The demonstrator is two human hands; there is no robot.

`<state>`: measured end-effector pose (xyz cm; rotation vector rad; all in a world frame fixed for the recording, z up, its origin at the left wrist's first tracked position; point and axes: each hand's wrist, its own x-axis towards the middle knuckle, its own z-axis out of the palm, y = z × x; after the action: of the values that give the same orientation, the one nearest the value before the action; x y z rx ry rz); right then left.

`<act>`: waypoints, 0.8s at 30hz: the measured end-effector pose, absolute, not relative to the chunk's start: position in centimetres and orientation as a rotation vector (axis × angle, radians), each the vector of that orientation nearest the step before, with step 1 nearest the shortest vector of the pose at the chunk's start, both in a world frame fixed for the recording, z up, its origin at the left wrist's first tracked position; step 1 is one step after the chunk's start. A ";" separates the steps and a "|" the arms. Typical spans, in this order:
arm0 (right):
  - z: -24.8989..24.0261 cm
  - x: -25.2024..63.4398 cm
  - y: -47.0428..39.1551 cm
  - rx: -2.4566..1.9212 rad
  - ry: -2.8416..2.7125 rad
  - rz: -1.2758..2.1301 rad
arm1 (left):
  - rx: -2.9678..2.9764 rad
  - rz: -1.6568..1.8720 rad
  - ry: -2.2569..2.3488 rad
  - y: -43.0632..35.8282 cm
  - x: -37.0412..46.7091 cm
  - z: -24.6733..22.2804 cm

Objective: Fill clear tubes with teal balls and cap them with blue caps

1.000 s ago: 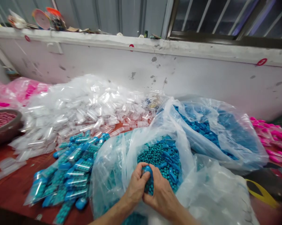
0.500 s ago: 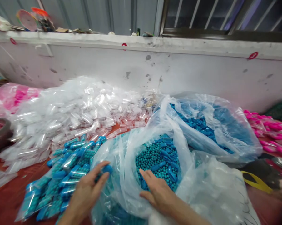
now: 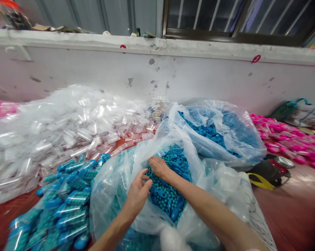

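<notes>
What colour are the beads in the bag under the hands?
Teal beads, best seen in the head view.

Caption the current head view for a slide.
Right hand over teal beads in an open plastic bag, left hand close by.

Two bare hands [image 3: 138, 191] [image 3: 158, 167]; two open bags [image 3: 107, 198] [image 3: 251, 151] of blue pieces [image 3: 213, 136]; one heap of clear tubes [image 3: 65, 129]; one pile of bead-filled tubes [image 3: 73, 211]; two red stickers [image 3: 256, 58] [image 3: 123, 48].

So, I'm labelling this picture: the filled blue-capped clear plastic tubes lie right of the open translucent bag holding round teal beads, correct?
No, the side is wrong: the head view shows the blue-capped tubes lying left of the translucent bag.
</notes>
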<state>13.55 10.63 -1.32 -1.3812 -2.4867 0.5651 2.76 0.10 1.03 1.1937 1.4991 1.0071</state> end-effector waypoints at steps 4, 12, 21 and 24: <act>-1.1 15.5 9.5 -1.391 -2.448 0.772 | 0.978 1.123 1.536 2.2 4.3 -1.0; -1.3 18.3 4.8 -1.293 -2.627 0.775 | 1.470 0.726 1.611 2.7 2.4 -2.0; -2.2 20.4 3.9 -1.640 -2.909 0.419 | 2.004 -0.004 1.687 3.8 1.4 -2.3; -1.5 22.1 4.0 -1.740 -2.832 0.406 | 1.984 0.039 1.646 5.3 3.2 -3.1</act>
<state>22.10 4.05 -1.51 -1.7404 -2.8318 0.4064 3.16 5.32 -3.14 1.9842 1.6464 0.0387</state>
